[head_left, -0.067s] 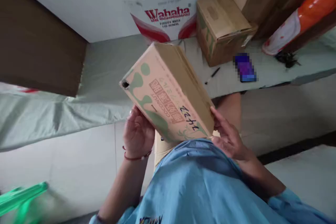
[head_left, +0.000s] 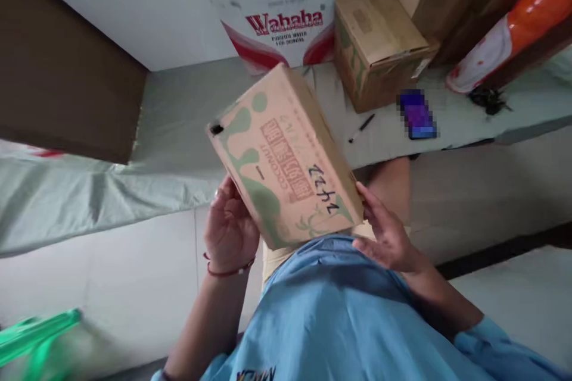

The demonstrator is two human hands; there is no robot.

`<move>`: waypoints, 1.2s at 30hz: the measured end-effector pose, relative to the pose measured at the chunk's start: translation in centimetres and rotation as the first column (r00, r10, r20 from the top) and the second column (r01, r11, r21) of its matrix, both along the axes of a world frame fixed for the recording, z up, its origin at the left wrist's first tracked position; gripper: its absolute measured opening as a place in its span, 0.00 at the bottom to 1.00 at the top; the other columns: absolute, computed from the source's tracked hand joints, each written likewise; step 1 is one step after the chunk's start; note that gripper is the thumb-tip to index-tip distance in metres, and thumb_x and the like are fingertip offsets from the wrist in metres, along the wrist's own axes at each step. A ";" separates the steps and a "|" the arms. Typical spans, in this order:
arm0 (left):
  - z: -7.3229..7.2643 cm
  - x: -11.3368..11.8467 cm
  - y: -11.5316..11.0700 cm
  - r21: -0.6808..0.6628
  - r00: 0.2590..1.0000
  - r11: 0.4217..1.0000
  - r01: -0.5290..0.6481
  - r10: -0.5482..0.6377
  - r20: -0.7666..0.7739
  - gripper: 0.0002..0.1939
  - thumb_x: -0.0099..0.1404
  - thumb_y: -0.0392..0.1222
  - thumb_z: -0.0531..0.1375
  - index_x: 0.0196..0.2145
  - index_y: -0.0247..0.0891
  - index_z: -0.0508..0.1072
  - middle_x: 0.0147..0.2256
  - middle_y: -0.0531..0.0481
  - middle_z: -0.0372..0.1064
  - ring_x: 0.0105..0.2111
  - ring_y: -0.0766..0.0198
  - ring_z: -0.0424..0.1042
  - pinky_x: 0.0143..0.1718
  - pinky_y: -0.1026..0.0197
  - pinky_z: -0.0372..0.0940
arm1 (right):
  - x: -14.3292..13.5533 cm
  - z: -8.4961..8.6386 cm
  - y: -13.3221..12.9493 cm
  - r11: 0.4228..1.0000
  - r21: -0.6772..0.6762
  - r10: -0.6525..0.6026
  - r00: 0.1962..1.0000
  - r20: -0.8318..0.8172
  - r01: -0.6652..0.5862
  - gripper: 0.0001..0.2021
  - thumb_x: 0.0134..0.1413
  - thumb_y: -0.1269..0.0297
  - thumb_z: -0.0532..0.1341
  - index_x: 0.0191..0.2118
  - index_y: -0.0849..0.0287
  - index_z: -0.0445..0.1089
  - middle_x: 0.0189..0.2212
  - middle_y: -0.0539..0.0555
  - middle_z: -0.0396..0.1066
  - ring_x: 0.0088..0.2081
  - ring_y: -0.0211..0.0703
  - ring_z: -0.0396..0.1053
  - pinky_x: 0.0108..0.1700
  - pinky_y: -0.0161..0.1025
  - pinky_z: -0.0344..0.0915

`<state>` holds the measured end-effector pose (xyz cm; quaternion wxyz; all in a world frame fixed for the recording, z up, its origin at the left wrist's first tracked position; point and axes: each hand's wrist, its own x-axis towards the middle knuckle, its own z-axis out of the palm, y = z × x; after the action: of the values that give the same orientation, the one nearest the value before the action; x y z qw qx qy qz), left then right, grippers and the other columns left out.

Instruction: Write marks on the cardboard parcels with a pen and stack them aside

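Note:
A cardboard box (head_left: 286,161) with green shapes, red print and the handwritten number 2422 is held tilted in front of my blue shirt, its printed face toward me. A dark hole shows at its left corner. My left hand (head_left: 232,223), with a red string on the wrist, supports its lower left edge, fingertips partly hidden behind it. On the right side, my right hand (head_left: 386,232) has its fingers against the box's lower right edge, thumb spread apart from them.
On the pale green cloth (head_left: 179,125) lie a pen (head_left: 361,129) and a blurred-out phone (head_left: 417,114). Behind stand a Wahaha carton (head_left: 286,24) and a brown box (head_left: 379,47). An orange roll (head_left: 536,12) leans at right; green plastic (head_left: 40,333) is lower left.
The box has turned so that more of its printed face shows and less of its side. My left hand has shifted slightly left with it.

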<state>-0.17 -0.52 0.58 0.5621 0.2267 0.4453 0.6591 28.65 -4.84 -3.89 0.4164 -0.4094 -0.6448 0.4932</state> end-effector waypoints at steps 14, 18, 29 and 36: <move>2.7 0.8 1.2 0.127 0.946 0.951 0.280 -0.252 -0.203 0.34 0.73 0.74 0.54 0.59 0.49 0.81 0.70 0.46 0.70 0.76 0.40 0.60 0.74 0.36 0.63 | -0.5 2.5 3.0 0.920 -0.019 -0.389 0.919 0.056 0.391 0.17 0.72 0.51 0.65 0.56 0.57 0.78 0.19 0.44 0.73 0.17 0.34 0.66 0.21 0.32 0.64; 2.9 1.7 0.2 0.184 0.895 0.911 0.369 -0.294 -0.335 0.34 0.75 0.73 0.53 0.65 0.52 0.77 0.77 0.51 0.59 0.80 0.43 0.48 0.80 0.36 0.51 | 1.0 1.6 3.8 0.859 -0.125 -0.510 0.849 -0.137 0.496 0.16 0.69 0.48 0.68 0.50 0.54 0.78 0.16 0.42 0.67 0.15 0.34 0.59 0.18 0.32 0.55; 1.7 2.8 -1.0 0.219 0.716 0.759 0.613 -0.417 -0.560 0.30 0.80 0.65 0.54 0.71 0.51 0.71 0.78 0.47 0.54 0.80 0.45 0.48 0.81 0.36 0.45 | 3.9 -2.7 0.3 0.872 -0.283 -0.465 0.854 -0.231 0.399 0.22 0.69 0.45 0.66 0.29 0.53 0.64 0.14 0.43 0.59 0.16 0.34 0.52 0.20 0.35 0.50; 1.0 -1.0 1.7 0.095 0.793 0.877 0.472 -0.375 -0.481 0.31 0.76 0.65 0.60 0.69 0.47 0.74 0.73 0.43 0.66 0.74 0.41 0.63 0.76 0.38 0.58 | 0.4 -2.5 -1.9 0.992 -0.124 0.004 0.996 0.084 0.006 0.12 0.73 0.56 0.63 0.52 0.56 0.78 0.32 0.52 0.83 0.22 0.36 0.72 0.26 0.34 0.67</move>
<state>-1.15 1.14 1.57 0.5507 0.5245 0.4279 0.4884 29.04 -6.70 -6.36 0.3631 -0.4551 -0.6296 0.5144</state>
